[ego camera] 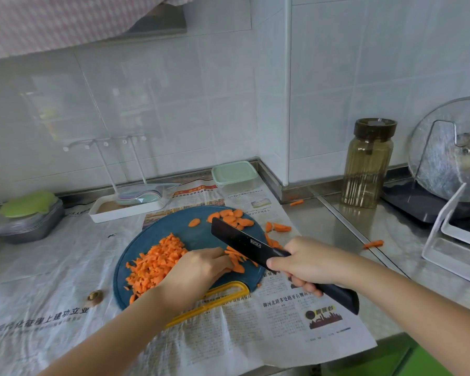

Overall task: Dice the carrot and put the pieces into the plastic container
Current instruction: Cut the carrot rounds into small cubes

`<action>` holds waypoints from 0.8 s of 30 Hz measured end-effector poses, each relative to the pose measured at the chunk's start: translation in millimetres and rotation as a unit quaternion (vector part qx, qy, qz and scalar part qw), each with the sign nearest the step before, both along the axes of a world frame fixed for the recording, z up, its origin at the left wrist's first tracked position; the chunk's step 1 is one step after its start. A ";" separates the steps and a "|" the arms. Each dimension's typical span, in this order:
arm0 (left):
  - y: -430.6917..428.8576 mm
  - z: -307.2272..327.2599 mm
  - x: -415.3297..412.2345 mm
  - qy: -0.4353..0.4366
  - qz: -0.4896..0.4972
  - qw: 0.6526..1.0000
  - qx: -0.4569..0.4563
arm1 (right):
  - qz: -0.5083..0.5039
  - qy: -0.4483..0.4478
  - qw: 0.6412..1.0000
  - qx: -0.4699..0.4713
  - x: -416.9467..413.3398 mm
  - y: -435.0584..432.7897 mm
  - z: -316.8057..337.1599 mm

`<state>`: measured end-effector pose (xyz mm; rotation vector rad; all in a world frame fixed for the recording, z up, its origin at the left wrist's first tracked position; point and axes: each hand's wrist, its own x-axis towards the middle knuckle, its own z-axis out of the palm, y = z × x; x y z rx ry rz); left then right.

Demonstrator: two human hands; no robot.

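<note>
Our right grip (307, 263) holds the black knife (239, 238) by its handle, the blade tilted above the blue cutting board (198, 236). Our left grip (198, 267) holds down carrot strips (238, 264) on it. Diced carrot (158, 263) lies piled at the left, round slices (232, 219) at the far edge. The closed plastic container (234, 175) stands behind.

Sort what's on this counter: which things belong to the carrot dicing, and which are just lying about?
In use: knife in right hand; left hand holding carrot strips; diced carrot; carrot slices; cutting board; plastic container, lid on.
Lying about: amber jar; glass lid; white tray; grey trays.
</note>
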<state>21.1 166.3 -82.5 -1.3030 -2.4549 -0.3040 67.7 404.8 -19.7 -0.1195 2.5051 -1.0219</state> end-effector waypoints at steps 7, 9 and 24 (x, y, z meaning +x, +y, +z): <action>-1.2 -4.2 -0.8 0.042 -0.004 0.999 0.007 | 0.036 -0.017 0.999 0.029 -10.7 -11.8 -1.3; -1.6 -5.7 -2.4 0.044 -0.008 0.999 0.008 | 0.048 -0.021 0.998 0.035 -13.9 -15.3 -1.3; -2.8 -9.4 -9.2 0.042 -0.035 0.998 0.025 | 0.091 -0.023 0.988 0.124 -24.9 -24.1 -14.2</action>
